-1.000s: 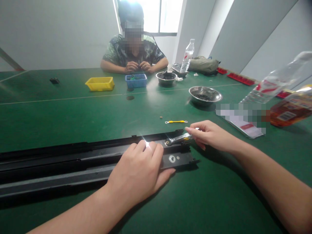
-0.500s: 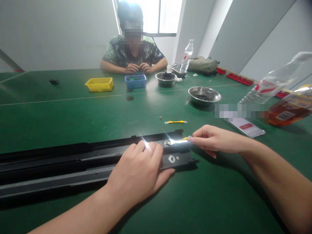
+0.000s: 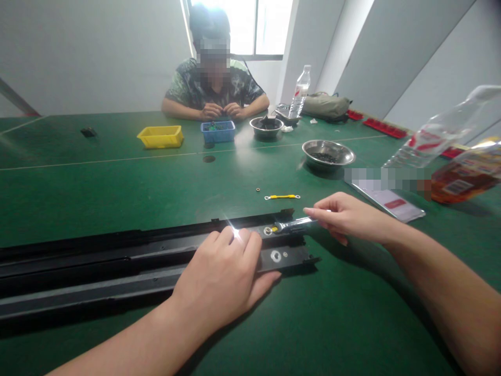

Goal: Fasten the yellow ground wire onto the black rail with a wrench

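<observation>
Two long black metal rails [image 3: 168, 244] lie side by side on the green table. My left hand [image 3: 225, 269] is closed over their right part, fingers across the top and thumb along the near side. Between the thumb and fingers of my right hand [image 3: 340, 216] is a shiny wrench [image 3: 299, 223], its head just right of a nut [image 3: 267, 231] on the far rail. A bit of yellow wire [image 3: 274, 228] shows by that nut, mostly hidden under the wrench. The near rail carries a round washer-like fitting [image 3: 276, 256].
Beyond the rails lie a yellow wire with ring terminals [image 3: 282, 197] and a small nut [image 3: 258, 189]. Farther off stand a metal bowl [image 3: 329, 146], a blue bin [image 3: 218, 137] and a yellow bin [image 3: 160, 143]. Bottles [image 3: 454, 188] and a phone [image 3: 403, 206] are at right. A person [image 3: 215, 99] sits opposite.
My right hand has shifted slightly up and right, drawing the wrench head off the nut and tilting its handle upward. My left hand stays on the rails.
</observation>
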### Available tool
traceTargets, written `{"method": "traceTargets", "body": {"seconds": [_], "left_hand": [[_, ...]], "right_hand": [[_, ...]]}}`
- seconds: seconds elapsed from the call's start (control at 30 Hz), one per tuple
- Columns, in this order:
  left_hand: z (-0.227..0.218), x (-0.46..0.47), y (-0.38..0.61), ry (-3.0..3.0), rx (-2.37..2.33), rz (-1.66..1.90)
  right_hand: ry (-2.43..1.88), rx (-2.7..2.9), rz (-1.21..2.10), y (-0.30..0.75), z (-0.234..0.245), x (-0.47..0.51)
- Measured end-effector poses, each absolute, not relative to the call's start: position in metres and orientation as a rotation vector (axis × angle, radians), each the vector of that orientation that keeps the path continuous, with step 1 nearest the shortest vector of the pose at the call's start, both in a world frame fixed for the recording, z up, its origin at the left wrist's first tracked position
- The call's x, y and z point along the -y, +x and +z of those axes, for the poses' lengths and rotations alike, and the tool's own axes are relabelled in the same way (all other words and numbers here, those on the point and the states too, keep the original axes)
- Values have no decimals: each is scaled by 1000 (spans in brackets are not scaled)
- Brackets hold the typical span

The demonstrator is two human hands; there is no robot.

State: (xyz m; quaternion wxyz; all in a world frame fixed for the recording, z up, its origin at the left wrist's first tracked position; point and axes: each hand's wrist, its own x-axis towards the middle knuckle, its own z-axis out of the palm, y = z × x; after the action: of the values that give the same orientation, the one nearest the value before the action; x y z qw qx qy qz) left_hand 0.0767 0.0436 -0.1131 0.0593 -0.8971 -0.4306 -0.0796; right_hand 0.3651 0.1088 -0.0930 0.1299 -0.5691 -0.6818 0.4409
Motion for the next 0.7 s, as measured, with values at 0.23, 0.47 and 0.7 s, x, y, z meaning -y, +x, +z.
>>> {"method": "traceTargets", "body": {"seconds": [0.23,0.47,0.7], "left_hand": [[-114,-43,76,-2723,1308,-214],[-113,-43,77,-2726,1326,-191],[-112,-42,76,-2729,1328,-192]], "right_hand": [[-1443,1803,1110,357,-99,-109],[-1347,1793,1161,349,-109,-108],[-1443,1778,1245,346,-112,-108]]}}
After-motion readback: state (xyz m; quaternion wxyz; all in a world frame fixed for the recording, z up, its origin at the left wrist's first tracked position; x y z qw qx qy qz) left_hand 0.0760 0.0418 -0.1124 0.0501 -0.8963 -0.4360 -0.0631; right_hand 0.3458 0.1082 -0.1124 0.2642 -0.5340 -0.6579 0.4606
